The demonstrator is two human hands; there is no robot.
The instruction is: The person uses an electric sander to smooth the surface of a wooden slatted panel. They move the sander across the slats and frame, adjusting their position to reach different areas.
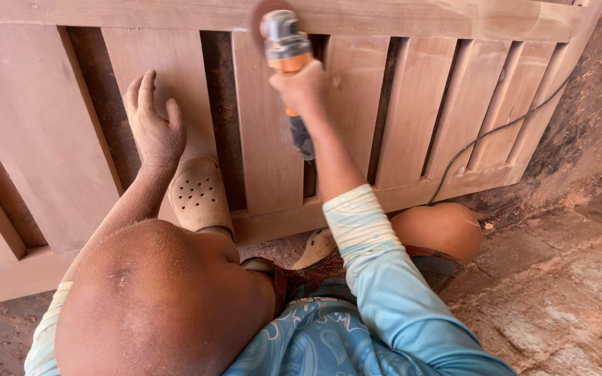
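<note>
A large wooden door panel (36, 125) with raised vertical slats lies flat on the ground in front of me. My right hand (302, 87) is closed around an orange and grey angle grinder (286, 43), whose head rests near the panel's top rail. My left hand (153, 125), dusty, lies flat with fingers apart on a slat. A beige perforated clog (198, 193) on my foot presses on the panel's lower rail.
The grinder's black cord (496, 131) runs across the right slats and off the panel's edge. Dusty stone floor (559, 278) lies to the right, with a rough earthen wall (593, 125) beyond. My knees are bent over the panel.
</note>
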